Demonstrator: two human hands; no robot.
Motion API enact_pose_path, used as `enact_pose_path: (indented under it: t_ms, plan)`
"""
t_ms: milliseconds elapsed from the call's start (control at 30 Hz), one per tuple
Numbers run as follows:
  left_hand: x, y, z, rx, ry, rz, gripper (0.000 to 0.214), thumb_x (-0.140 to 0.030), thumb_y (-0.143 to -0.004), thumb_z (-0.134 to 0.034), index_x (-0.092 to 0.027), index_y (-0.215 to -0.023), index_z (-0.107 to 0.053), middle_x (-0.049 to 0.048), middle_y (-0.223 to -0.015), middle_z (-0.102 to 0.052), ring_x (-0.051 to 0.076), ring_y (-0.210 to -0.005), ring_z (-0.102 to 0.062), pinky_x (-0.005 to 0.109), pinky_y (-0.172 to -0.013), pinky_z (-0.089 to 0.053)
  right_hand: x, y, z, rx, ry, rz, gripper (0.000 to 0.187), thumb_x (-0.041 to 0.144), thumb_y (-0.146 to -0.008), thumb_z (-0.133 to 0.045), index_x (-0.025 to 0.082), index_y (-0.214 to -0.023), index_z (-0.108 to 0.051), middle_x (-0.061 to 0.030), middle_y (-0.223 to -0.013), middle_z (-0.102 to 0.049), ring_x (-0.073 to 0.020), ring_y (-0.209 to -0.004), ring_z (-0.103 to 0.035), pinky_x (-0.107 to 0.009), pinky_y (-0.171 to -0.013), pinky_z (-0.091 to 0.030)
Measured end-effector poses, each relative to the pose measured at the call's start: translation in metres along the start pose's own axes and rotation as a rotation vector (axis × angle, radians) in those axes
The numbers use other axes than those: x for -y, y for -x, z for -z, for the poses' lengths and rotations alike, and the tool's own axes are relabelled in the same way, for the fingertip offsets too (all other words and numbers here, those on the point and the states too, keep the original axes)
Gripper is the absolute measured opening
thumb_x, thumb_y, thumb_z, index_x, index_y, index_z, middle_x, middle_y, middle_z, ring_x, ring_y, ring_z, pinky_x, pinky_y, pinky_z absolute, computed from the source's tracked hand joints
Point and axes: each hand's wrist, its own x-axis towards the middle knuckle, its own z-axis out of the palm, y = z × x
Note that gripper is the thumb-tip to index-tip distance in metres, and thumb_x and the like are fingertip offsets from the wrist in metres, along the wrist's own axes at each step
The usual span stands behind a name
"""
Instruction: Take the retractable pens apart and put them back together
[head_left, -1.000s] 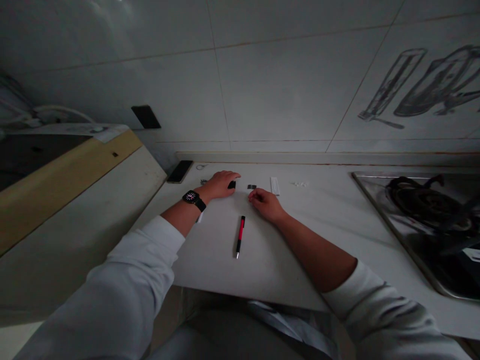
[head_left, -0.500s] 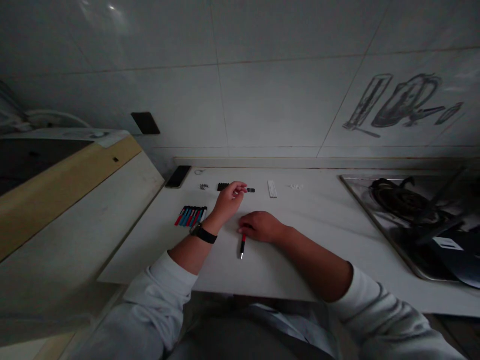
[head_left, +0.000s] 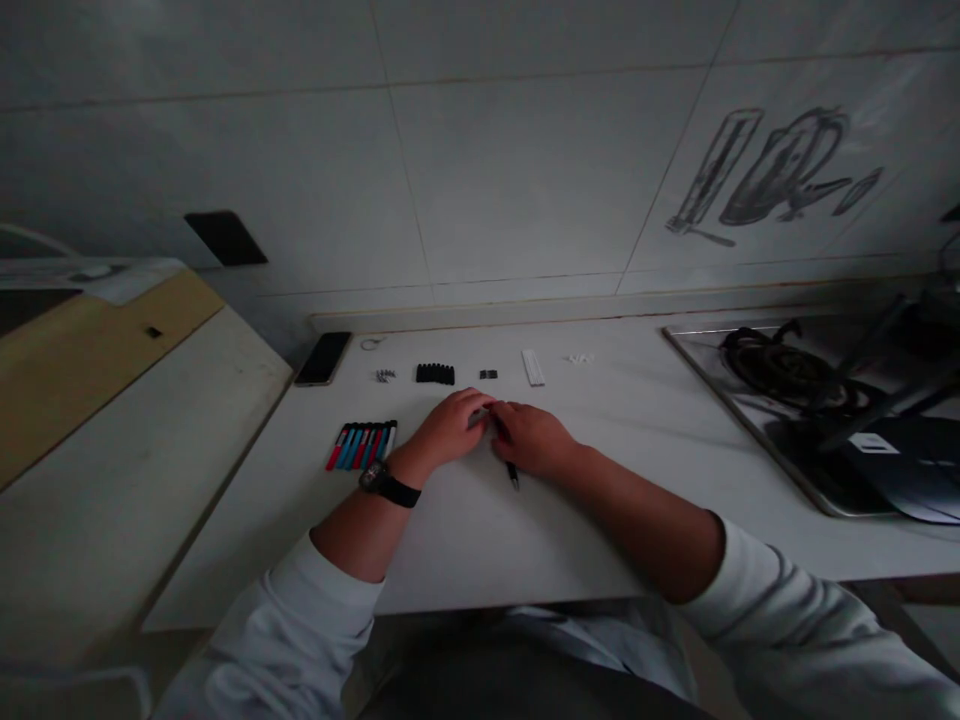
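Observation:
My right hand (head_left: 536, 437) is closed round a pen (head_left: 513, 476), whose dark lower barrel and silver tip stick out below the fingers, pointing down toward the counter. Fingertips of my left hand (head_left: 450, 428) meet those of the right at the pen's upper end. The left fingers are pinched together, and whatever is between them is hidden. Behind the hands, small black parts (head_left: 488, 374), a row of black grips (head_left: 436, 374) and thin white tubes (head_left: 533, 368) lie on the white counter (head_left: 465, 545).
Left of my left hand lie several red, blue and white pen barrels (head_left: 361, 446). Small springs (head_left: 385, 376), a phone (head_left: 324, 358) and a ring-shaped item (head_left: 371, 343) are farther back. White bits (head_left: 580, 359) lie at right, before a gas stove (head_left: 780, 400).
My left hand has come back from the small black parts to meet my right hand. The pen has swung so its tip points down and right. The view has shifted slightly.

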Motion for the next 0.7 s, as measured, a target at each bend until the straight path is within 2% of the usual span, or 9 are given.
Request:
enact_pose_path:
  t_ms: [100,267,333,533,700]
  plan:
    - [0.0,0.001,-0.001,0.032,-0.051,-0.017,0.037,-0.012,-0.086,-0.066,-0.022,-0.121,-0.067,0.0089,-0.121,-0.07,0.024,-0.114,-0.064,0.043,-0.104,-0.052,0.002,0.002,-0.002,-0.014,-0.033,-0.018,0.046,0.022,-0.087,-0.058,0.018,-0.133,-0.055,-0.0146,-0.116,-0.072,-0.0248,-0.093,-0.067,-0.032,-0.077,-0.046]
    - [0.003,0.001,0.001,0.069,-0.095,0.011,0.011,-0.02,-0.09,-0.07,-0.021,-0.101,-0.07,0.0065,-0.103,-0.073,0.024,-0.102,-0.066,0.039,-0.094,-0.054,-0.008,-0.002,-0.002,-0.064,-0.114,-0.023,0.03,0.02,-0.086,-0.06,0.02,-0.117,-0.062,-0.0109,-0.107,-0.073,-0.0211,-0.085,-0.065,-0.029,-0.073,-0.043]
    - [0.003,0.0,0.006,0.022,-0.121,0.047,0.007,-0.019,-0.092,-0.067,-0.022,-0.098,-0.07,0.006,-0.099,-0.071,0.023,-0.099,-0.066,0.038,-0.09,-0.054,-0.016,-0.007,-0.002,-0.119,-0.168,-0.028,0.029,0.023,-0.088,-0.06,0.021,-0.117,-0.064,-0.0095,-0.106,-0.073,-0.0198,-0.084,-0.064,-0.029,-0.073,-0.044]
    - [0.002,0.001,0.025,-0.254,-0.203,0.193,0.009,-0.021,-0.096,-0.063,-0.021,-0.103,-0.068,0.0059,-0.102,-0.069,0.02,-0.086,-0.064,0.035,-0.084,-0.052,-0.048,-0.022,-0.005,-0.257,-0.387,-0.081,0.022,0.033,-0.094,-0.059,0.023,-0.106,-0.074,-0.0062,-0.099,-0.075,-0.0192,-0.083,-0.065,-0.03,-0.079,-0.047]
    - [0.001,0.002,0.028,-0.28,-0.196,0.191,0.014,-0.025,-0.098,-0.062,-0.022,-0.108,-0.07,0.0055,-0.105,-0.07,0.02,-0.091,-0.065,0.035,-0.088,-0.052,-0.057,-0.026,-0.007,-0.239,-0.567,-0.127,0.03,0.042,-0.095,-0.056,0.022,-0.106,-0.075,-0.0033,-0.082,-0.073,-0.0183,-0.074,-0.064,-0.029,-0.072,-0.046]
